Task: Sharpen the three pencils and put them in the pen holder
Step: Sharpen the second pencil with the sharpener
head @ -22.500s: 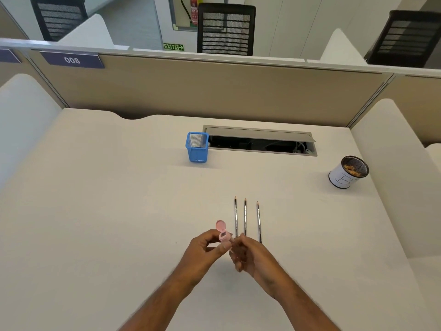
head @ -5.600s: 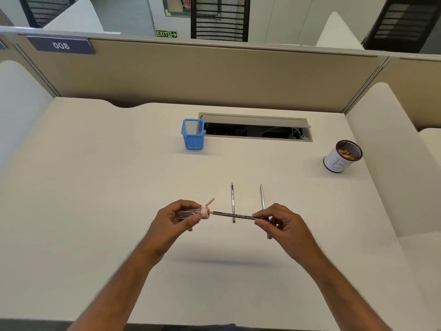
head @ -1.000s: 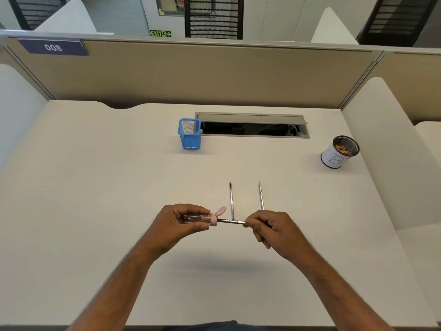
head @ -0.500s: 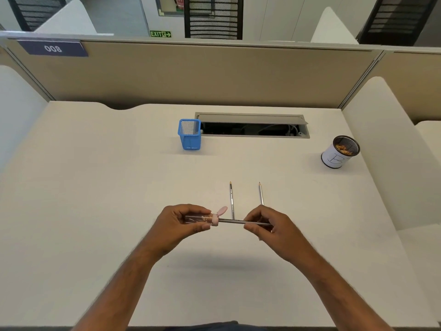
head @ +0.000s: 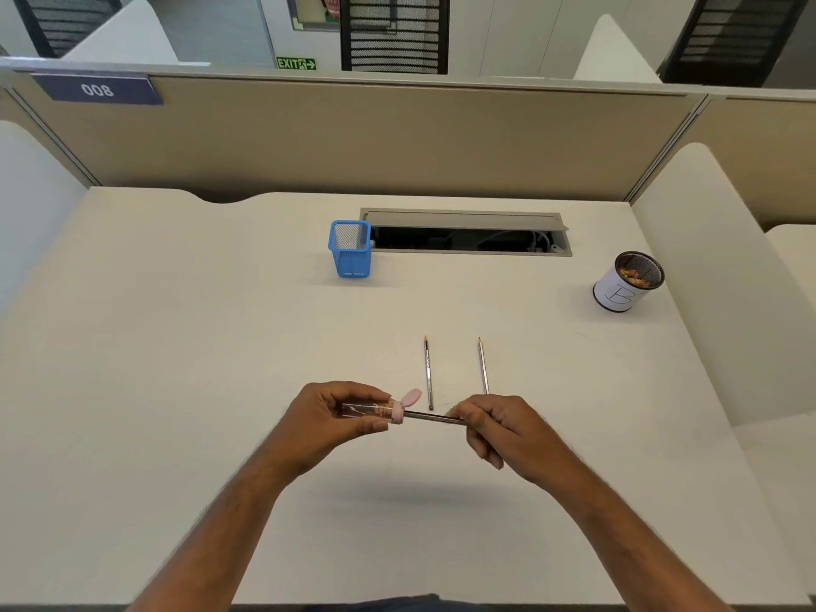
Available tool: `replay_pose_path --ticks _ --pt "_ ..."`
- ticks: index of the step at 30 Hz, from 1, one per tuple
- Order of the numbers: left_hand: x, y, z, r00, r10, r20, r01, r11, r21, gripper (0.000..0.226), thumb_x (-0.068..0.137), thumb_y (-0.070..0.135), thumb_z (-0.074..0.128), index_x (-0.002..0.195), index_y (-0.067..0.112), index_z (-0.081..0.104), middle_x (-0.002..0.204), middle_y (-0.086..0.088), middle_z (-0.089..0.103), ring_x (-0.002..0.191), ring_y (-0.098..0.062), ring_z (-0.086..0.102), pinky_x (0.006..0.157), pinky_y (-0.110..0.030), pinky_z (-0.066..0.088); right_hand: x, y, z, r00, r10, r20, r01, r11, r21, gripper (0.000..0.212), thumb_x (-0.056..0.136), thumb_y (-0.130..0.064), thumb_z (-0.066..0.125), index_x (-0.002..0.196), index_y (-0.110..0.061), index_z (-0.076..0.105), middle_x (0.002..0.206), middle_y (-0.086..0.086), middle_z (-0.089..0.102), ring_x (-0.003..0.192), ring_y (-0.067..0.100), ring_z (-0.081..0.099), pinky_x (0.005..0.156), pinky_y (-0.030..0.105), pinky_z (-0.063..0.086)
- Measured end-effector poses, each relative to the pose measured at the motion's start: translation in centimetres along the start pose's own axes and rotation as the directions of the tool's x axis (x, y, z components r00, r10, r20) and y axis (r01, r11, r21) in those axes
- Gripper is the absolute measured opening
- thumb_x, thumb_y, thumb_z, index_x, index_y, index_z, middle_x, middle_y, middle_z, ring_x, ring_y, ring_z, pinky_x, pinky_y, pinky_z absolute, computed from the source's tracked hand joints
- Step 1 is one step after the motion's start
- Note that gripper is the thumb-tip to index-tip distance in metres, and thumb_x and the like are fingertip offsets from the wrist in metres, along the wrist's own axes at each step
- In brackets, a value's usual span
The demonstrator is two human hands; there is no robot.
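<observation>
Head view shows the person's left hand [head: 342, 419] curled round a clear-bodied pencil sharpener [head: 375, 411] with a pink collar and its pink flip lid standing open, while the right hand [head: 499, 428] pinches the shaft of a pencil [head: 435, 418] whose tip end is pushed into the sharpener's mouth. That pencil's long axis runs nearly level from left to right, just above the white desk [head: 176, 368] — the working end points at the left hand, and the far end disappears inside the right hand's closed fingers. Two more pencils lie flat on the desk just beyond the hands, their axes running away from the person with tips pointing toward the far side: the left lying pencil [head: 428, 373] ends close behind the held one, and the right lying pencil [head: 482, 366] ends by the right knuckles. The blue mesh pen holder [head: 349, 248] stands upright well beyond them, a little left of the hands, beside the open cable tray [head: 466, 234]; no pencil shows in it. A white round cup [head: 627, 282] holding what look like shavings sits far right. Judging from this, the first sharpening is under way, and the right hand is the nearer one to both lying pencils — the holder lies nearer the left.
</observation>
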State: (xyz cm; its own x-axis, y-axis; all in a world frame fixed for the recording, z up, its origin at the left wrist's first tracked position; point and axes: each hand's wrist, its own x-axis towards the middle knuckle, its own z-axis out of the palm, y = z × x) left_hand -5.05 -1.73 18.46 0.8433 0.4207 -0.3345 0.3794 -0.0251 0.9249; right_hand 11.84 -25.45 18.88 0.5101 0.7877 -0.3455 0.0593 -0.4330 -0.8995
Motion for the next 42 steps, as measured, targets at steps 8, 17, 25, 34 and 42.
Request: replay_pose_path --ticks 8,17,25,34,42 --pt "0.1 0.0 0.1 1.000 -0.006 -0.018 0.005 0.999 -0.035 0.032 0.080 0.003 0.092 0.107 0.021 0.085 0.102 0.002 0.087 0.100 -0.015 0.083 0.091 -0.026 0.065 -0.4 -0.4 0.1 0.992 -0.064 -0.113 0.063 0.998 -0.014 0.009 0.097 -0.018 0.076 0.092 -0.025 0.075 0.080 0.003 0.070 0.066 0.010 0.063 0.069 0.022 0.053" --pt "0.2 0.3 0.0 1.000 0.011 -0.006 -0.012 0.999 -0.031 0.034 0.080 0.001 0.091 0.103 0.027 0.087 0.102 0.002 0.088 0.099 -0.015 0.083 0.088 -0.024 0.065 0.2 -0.6 -0.1 0.999 0.002 -0.032 -0.002 1.000 0.000 0.029 0.108 -0.024 0.058 0.088 -0.016 0.077 0.053 0.006 0.056 0.043 0.022 0.053 0.049 0.023 0.040" --pt "0.3 0.1 0.0 1.000 -0.003 -0.023 0.002 1.000 -0.030 0.033 0.080 0.004 0.092 0.104 0.025 0.086 0.103 0.002 0.087 0.101 -0.016 0.083 0.093 -0.031 0.065 0.3 -0.6 -0.3 0.999 -0.052 -0.006 0.053 0.998 0.016 0.008 0.102 -0.021 0.070 0.109 -0.024 0.073 0.070 -0.006 0.060 0.057 0.014 0.053 0.062 0.024 0.049" --pt "0.3 0.1 0.2 1.000 -0.002 0.000 0.002 1.000 0.000 0.033 0.081 0.003 0.092 0.104 0.025 0.086 0.102 0.005 0.087 0.099 -0.014 0.083 0.089 -0.025 0.065 0.2 0.1 0.0 0.997 -0.044 -0.062 0.043 0.999 -0.020 0.021 0.104 -0.023 0.066 0.084 -0.021 0.075 0.062 0.006 0.066 0.051 0.018 0.061 0.066 0.031 0.050" --pt "0.4 -0.2 0.0 1.000 -0.001 0.016 0.001 1.000 0.000 0.033 0.080 0.001 0.092 0.107 0.019 0.086 0.104 0.002 0.087 0.100 -0.017 0.083 0.091 -0.028 0.066 0.5 0.6 0.2 1.000 -0.022 0.016 0.021 1.000 0.001 0.020 0.107 -0.029 0.062 0.101 -0.020 0.078 0.066 0.004 0.070 0.050 0.016 0.055 0.061 0.024 0.049"
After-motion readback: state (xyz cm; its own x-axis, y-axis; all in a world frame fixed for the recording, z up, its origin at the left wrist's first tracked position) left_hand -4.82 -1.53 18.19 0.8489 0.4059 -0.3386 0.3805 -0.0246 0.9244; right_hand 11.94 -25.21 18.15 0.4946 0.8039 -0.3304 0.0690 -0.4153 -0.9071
